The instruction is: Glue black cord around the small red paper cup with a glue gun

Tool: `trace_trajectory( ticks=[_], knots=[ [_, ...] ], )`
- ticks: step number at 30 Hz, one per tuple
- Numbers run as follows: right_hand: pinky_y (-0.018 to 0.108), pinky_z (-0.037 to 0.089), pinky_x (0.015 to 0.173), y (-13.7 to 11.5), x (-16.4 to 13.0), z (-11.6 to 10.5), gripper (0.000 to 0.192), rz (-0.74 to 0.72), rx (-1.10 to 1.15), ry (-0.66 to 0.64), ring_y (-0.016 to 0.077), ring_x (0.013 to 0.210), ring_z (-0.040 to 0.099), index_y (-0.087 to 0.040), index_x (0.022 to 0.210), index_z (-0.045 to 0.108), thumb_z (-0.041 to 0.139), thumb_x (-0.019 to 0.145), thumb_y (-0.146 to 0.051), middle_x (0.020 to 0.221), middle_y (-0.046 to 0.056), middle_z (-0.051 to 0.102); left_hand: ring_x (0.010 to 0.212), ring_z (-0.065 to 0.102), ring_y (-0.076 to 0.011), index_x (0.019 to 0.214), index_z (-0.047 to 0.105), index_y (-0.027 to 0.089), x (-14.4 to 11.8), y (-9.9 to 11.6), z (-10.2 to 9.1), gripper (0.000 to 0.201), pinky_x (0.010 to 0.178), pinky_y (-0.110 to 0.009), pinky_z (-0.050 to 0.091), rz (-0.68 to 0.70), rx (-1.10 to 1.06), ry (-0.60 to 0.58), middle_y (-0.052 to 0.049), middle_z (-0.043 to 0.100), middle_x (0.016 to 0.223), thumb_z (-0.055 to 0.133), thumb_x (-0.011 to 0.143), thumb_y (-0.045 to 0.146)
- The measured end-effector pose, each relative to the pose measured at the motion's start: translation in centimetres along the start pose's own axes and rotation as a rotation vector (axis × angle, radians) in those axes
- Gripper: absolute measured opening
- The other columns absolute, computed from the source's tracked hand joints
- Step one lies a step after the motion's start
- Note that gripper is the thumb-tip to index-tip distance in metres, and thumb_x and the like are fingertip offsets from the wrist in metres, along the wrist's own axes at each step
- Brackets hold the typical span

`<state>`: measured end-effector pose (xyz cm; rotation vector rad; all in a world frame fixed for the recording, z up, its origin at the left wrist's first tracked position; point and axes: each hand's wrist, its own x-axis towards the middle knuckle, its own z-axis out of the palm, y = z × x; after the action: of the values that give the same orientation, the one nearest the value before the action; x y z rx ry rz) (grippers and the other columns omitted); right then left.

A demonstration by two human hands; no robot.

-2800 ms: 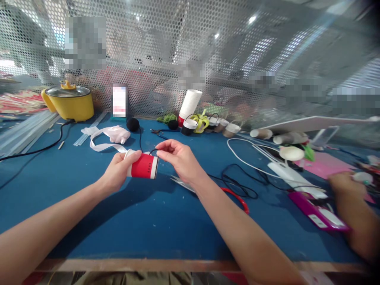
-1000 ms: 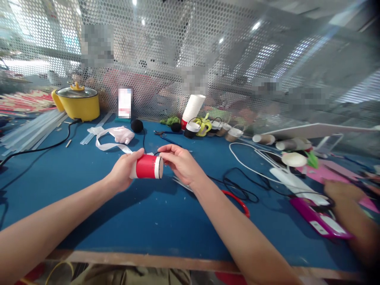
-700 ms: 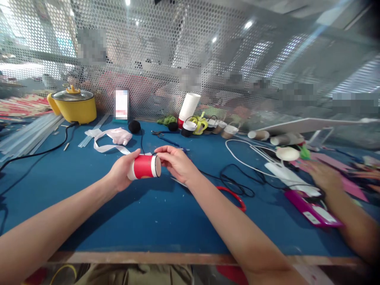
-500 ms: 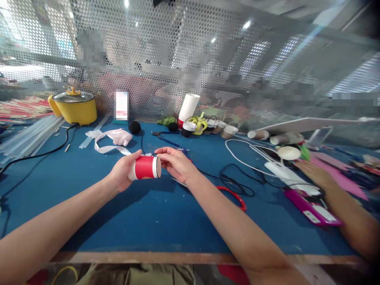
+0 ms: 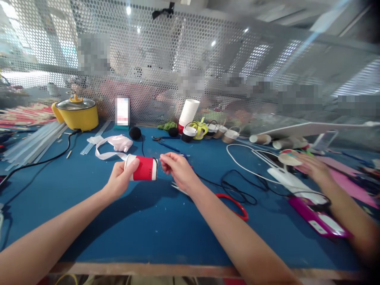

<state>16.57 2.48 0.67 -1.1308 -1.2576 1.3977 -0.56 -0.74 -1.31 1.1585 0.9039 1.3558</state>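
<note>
My left hand (image 5: 120,180) grips a red paper cup (image 5: 143,168) lying on its side above the blue table (image 5: 142,229), its white-rimmed bottom facing right. My right hand (image 5: 176,171) sits just right of the cup's bottom, fingertips pinched together close to it, apparently on a thin black cord that I can barely make out. A white ribbon (image 5: 103,152) lies behind the cup, and red-handled scissors (image 5: 231,202) lie under my right forearm.
A yellow electric pot (image 5: 76,114) stands at the back left by clear sticks (image 5: 26,140). Stacked white cups (image 5: 188,113), small cup crafts (image 5: 219,132) and black pom-poms (image 5: 135,133) line the mesh wall. Another person's hand (image 5: 311,166) reaches over cables (image 5: 252,166) and a magenta box (image 5: 319,217) at the right.
My right hand has drawn back a little from the cup's bottom with fingertips pinched. The cup has turned slightly in my left hand. The other person's hand moved further onto the table.
</note>
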Motion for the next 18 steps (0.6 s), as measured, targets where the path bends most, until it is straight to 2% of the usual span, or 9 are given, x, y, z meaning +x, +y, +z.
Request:
trace_trajectory(
  ticks=[3,6,8,10,13,16,18],
  knots=[
    [0.022,0.025,0.042,-0.8,-0.5,0.0,0.036,0.093,-0.002,-0.135,0.0063,0.043,0.039,-0.016,0.057,0.052,0.061,0.068,-0.049,0.049,-0.004,0.047,0.046,0.043,-0.0104,0.05,0.06,0.015,-0.2,-0.1,-0.4,0.042,0.047,-0.023,0.036,0.067,0.096,-0.003,-0.001,0.053,0.048,0.057,0.072,0.05],
    [0.021,0.023,0.042,-1.4,-1.0,0.2,0.038,0.148,0.032,-0.236,0.0059,0.043,0.039,-0.016,0.059,0.054,0.061,0.067,-0.052,0.051,-0.003,0.049,0.045,0.038,-0.0095,0.043,0.056,0.016,-0.3,0.3,-0.6,0.038,0.047,-0.023,0.033,0.138,0.239,-0.005,0.001,0.048,0.045,0.061,0.071,0.042],
    [0.021,0.023,0.042,-1.5,-1.1,0.2,0.035,0.163,0.051,-0.252,0.0058,0.042,0.038,-0.016,0.059,0.052,0.063,0.065,-0.049,0.051,-0.004,0.047,0.047,0.042,-0.0109,0.046,0.059,0.016,-0.4,0.9,-0.6,0.03,0.051,-0.023,0.035,0.17,0.311,-0.071,0.0,0.05,0.047,0.064,0.068,0.035],
    [0.021,0.023,0.042,-1.4,-0.9,0.2,0.032,0.167,0.054,-0.243,0.0056,0.042,0.036,-0.018,0.057,0.048,0.064,0.064,-0.045,0.049,-0.005,0.045,0.056,0.05,-0.0143,0.055,0.066,0.016,-0.3,1.3,-0.5,0.02,0.059,-0.024,0.04,0.172,0.34,-0.172,-0.002,0.058,0.055,0.065,0.068,0.032],
    [0.021,0.022,0.042,-1.0,-0.8,0.3,0.031,0.14,0.026,-0.203,0.0054,0.041,0.035,-0.018,0.056,0.045,0.063,0.064,-0.042,0.049,-0.006,0.044,0.059,0.054,-0.0153,0.07,0.071,0.015,0.2,1.5,-0.3,0.022,0.06,-0.024,0.042,0.049,0.263,-0.236,-0.004,0.064,0.062,0.066,0.067,0.036],
    [0.021,0.021,0.042,-0.7,-0.8,0.5,0.03,0.115,-0.043,-0.175,0.0057,0.042,0.035,-0.018,0.055,0.047,0.062,0.065,-0.042,0.049,-0.005,0.045,0.051,0.052,-0.0123,0.076,0.071,0.012,0.7,1.2,-0.2,0.034,0.051,-0.021,0.041,-0.194,0.043,-0.197,-0.004,0.064,0.059,0.071,0.061,0.042],
    [0.022,0.021,0.043,-0.5,-0.9,0.6,0.029,0.1,-0.105,-0.166,0.0065,0.043,0.036,-0.017,0.054,0.048,0.063,0.066,-0.04,0.049,-0.004,0.046,0.049,0.053,-0.0113,0.075,0.072,0.011,0.9,1.1,0.0,0.036,0.049,-0.02,0.041,-0.29,-0.068,-0.162,-0.005,0.065,0.058,0.074,0.056,0.042]
  ],
)
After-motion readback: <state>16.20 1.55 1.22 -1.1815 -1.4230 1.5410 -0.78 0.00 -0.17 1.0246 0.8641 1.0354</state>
